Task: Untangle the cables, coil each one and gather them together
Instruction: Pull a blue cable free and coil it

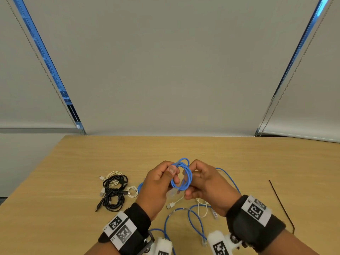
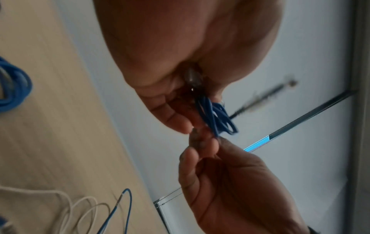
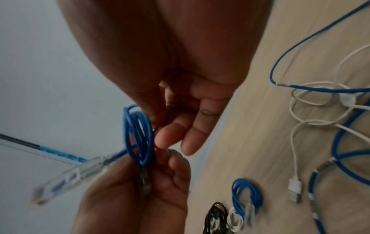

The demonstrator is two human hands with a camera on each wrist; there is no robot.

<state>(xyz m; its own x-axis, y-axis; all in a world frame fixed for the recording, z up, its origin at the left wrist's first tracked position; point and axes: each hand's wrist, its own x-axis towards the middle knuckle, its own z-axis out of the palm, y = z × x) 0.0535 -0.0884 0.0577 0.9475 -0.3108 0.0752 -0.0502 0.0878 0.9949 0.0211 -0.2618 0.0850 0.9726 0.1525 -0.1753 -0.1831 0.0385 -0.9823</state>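
Both hands hold a small coil of blue network cable (image 1: pixel 181 176) above the wooden table (image 1: pixel 202 150). My left hand (image 1: pixel 172 173) pinches its left side with thumb on top. My right hand (image 1: pixel 192 181) curls round its right side. In the right wrist view the coil (image 3: pixel 138 134) stands between both hands, and a clear plug (image 3: pixel 66 177) sticks out to the left. The left wrist view shows the coil (image 2: pixel 218 117) edge-on at my fingertips. Loose blue cable (image 1: pixel 195 221) and white USB cable (image 1: pixel 174 202) lie tangled beneath my hands.
Left of my hands lie coiled cables: two black (image 1: pixel 115 183), two white (image 1: pixel 132 191) and a blue one (image 3: pixel 246 196), half hidden in the head view. A black tie strip (image 1: pixel 281 205) lies at the right. Window blinds stand behind the table's far edge.
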